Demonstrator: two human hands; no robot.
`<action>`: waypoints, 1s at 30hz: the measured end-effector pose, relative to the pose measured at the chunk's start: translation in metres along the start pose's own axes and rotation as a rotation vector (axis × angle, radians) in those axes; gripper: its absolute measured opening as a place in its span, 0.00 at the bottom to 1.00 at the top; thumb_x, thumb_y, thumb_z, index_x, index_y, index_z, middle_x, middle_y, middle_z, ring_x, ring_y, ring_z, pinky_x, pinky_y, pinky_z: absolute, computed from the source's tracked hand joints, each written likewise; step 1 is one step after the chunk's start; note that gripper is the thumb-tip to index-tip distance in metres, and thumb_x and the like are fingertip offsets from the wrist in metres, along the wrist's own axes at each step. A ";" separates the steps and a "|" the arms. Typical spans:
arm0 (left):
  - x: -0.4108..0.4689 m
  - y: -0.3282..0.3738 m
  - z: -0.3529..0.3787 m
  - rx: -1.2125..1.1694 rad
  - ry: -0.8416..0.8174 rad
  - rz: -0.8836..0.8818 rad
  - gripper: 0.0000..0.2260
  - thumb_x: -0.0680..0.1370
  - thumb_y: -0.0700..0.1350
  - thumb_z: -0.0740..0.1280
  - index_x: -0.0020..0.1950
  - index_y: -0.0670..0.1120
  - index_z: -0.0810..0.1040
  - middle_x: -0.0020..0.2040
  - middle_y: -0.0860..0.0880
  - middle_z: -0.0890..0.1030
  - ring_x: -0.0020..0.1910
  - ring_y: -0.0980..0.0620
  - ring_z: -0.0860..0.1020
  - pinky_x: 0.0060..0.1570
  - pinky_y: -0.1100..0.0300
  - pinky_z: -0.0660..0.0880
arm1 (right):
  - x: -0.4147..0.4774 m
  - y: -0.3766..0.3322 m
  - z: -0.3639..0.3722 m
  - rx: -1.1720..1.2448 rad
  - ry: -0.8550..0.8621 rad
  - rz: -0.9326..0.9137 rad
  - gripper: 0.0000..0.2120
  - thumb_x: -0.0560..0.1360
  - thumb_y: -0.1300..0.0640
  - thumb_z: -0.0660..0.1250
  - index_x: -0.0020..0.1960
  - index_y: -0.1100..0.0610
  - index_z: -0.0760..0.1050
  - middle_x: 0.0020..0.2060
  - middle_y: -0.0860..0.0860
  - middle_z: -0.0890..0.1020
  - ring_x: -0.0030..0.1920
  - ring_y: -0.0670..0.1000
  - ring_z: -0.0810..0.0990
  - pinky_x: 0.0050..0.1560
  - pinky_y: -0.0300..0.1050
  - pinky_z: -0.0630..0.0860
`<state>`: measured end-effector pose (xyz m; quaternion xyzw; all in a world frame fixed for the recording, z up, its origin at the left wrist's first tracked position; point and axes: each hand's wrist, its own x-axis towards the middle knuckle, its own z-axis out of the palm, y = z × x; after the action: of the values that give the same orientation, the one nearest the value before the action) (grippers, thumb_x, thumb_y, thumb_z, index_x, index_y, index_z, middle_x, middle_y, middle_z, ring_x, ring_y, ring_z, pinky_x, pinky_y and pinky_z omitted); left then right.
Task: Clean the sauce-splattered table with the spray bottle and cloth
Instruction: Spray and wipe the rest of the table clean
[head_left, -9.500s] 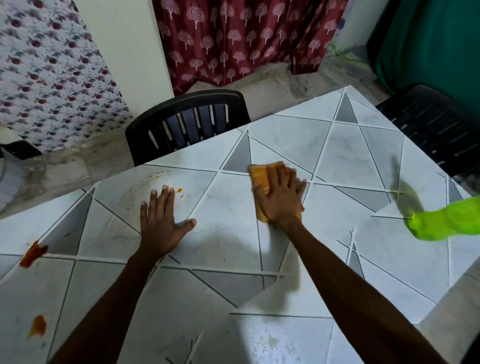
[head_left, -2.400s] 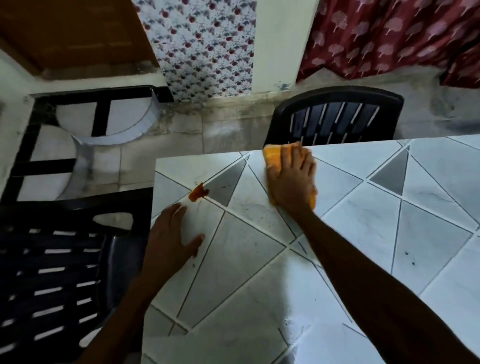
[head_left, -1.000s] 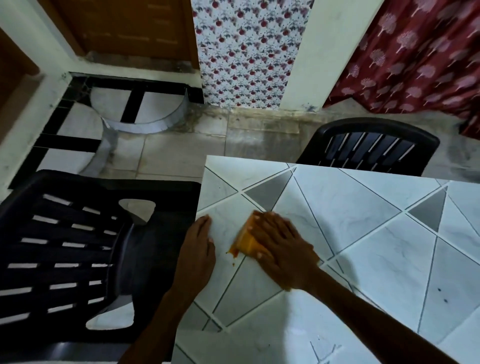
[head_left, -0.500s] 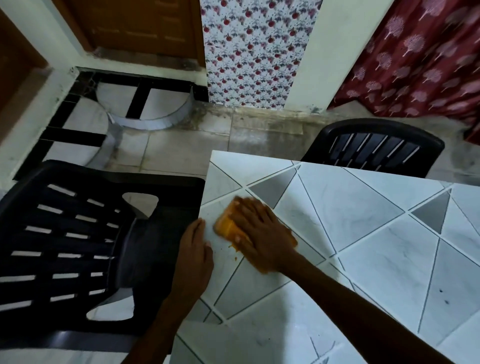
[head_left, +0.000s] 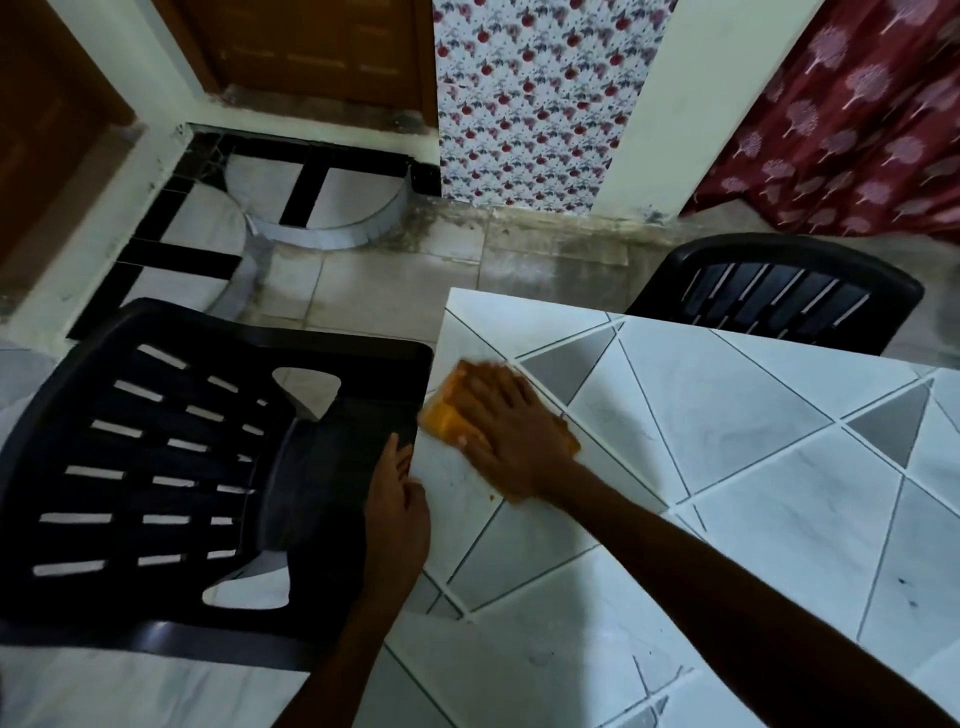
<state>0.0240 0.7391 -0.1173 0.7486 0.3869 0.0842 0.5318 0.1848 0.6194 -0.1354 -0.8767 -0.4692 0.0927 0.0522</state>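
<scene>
An orange cloth (head_left: 445, 415) lies flat at the left edge of the white table with grey triangles (head_left: 727, 415), partly hanging over the edge. My right hand (head_left: 511, 436) presses down on the cloth with fingers spread, covering most of it. My left hand (head_left: 397, 493) rests on the table's left edge just below the cloth, fingers together and holding nothing. A few small orange specks (head_left: 491, 496) show on the tabletop near my right wrist. The spray bottle is out of view.
A black slatted plastic chair (head_left: 171, 467) stands tight against the table's left edge. A second black chair (head_left: 779, 291) sits at the far side. Beyond are tiled floor, a floral curtain (head_left: 530, 104) and a red curtain (head_left: 857, 119).
My right hand has pushed the cloth left and away, up to the table's left edge. My left hand has slid to the very edge. The red sauce blob near the corner is gone.
</scene>
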 end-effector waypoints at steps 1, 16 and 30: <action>0.000 0.001 -0.001 -0.003 -0.004 -0.009 0.27 0.80 0.31 0.58 0.78 0.45 0.60 0.71 0.44 0.72 0.69 0.47 0.72 0.69 0.49 0.69 | -0.028 -0.001 0.004 0.004 -0.028 -0.073 0.31 0.83 0.37 0.46 0.82 0.49 0.52 0.82 0.52 0.51 0.82 0.57 0.43 0.80 0.59 0.44; -0.011 -0.017 -0.022 -0.249 -0.035 -0.156 0.23 0.80 0.57 0.61 0.74 0.53 0.66 0.69 0.47 0.74 0.66 0.50 0.75 0.65 0.50 0.73 | 0.062 -0.012 -0.006 0.112 0.135 0.271 0.33 0.80 0.35 0.44 0.79 0.49 0.60 0.79 0.55 0.61 0.80 0.63 0.54 0.77 0.66 0.53; -0.031 -0.015 -0.034 -0.470 -0.021 -0.300 0.19 0.85 0.44 0.52 0.76 0.40 0.61 0.71 0.37 0.71 0.66 0.44 0.73 0.63 0.53 0.71 | -0.071 -0.017 0.018 0.071 0.142 0.366 0.30 0.82 0.38 0.50 0.80 0.50 0.56 0.81 0.53 0.56 0.80 0.62 0.51 0.78 0.66 0.45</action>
<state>-0.0226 0.7450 -0.1070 0.5396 0.4578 0.0841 0.7015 0.1289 0.5697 -0.1424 -0.9493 -0.2935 0.0549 0.0983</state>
